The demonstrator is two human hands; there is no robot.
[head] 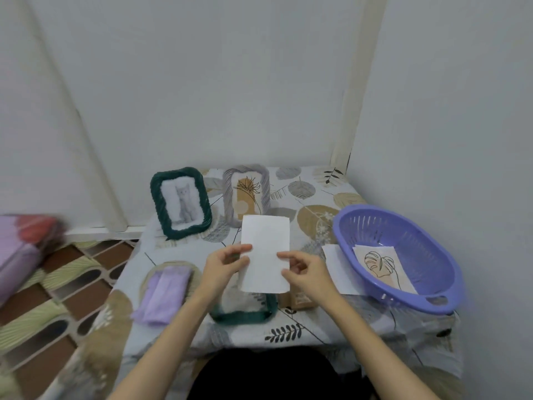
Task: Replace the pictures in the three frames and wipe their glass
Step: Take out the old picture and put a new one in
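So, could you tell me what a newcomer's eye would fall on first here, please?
First, the white sheet held up at the centre, pinched by the left hand and right hand. Next, the purple basket on the table's right side, with a leaf drawing inside. Then the dark green cat frame standing at the back left.

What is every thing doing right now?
Left hand: pinches the white sheet.
Right hand: pinches the white sheet.
White sheet: held up, blank side showing.
Cat frame: standing.
Grey frame: standing.
Green frame: lying flat.
Purple cloth: folded.
Basket: holds a leaf picture.
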